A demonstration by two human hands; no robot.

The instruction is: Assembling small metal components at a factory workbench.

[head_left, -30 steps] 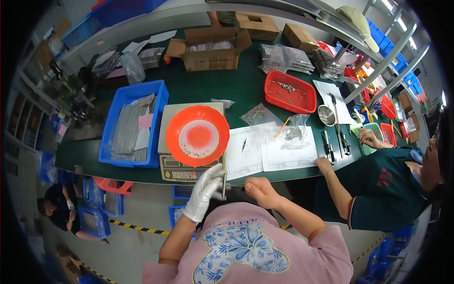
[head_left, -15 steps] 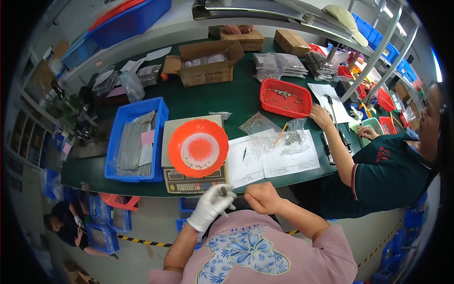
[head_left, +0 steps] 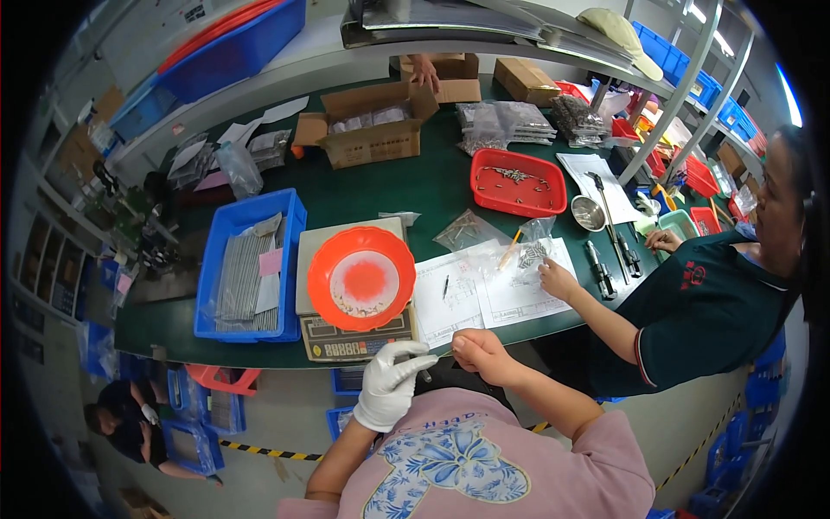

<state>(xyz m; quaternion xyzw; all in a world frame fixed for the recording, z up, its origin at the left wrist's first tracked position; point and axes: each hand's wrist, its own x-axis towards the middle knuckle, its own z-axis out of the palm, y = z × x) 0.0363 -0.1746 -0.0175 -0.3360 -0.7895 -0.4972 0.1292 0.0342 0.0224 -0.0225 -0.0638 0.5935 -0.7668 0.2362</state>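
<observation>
My left hand (head_left: 389, 387), in a white glove, is just off the table's front edge, below the scale. Its fingers are closed on a small dark metal piece (head_left: 425, 375), whose end shows beside the fingertips. To its right my bare right hand (head_left: 487, 356) is curled closed; whatever it may hold is hidden. Beyond the left hand, an orange plastic bowl (head_left: 405, 275) with a pale red-centred bottom sits on a tabletop scale (head_left: 322, 348). Small bits lie along the bowl's near inside edge. Drawing sheets (head_left: 445, 316) with a pen lie right of the scale.
Left stands a blue bin (head_left: 206, 285) of grey rods. A red tray (head_left: 484, 201) of small metal pins lies at back right, beside a metal bowl (head_left: 589, 213). Behind is an open carton (head_left: 372, 149). At the right a co-worker's hand (head_left: 558, 282) touches a bag of pins (head_left: 532, 251).
The co-worker's hand has moved from the red tray down to the bag of pins, uncovering the metal bowl. My left hand has turned and lowered slightly; a hand behind reaches into the rear carton, now open.
</observation>
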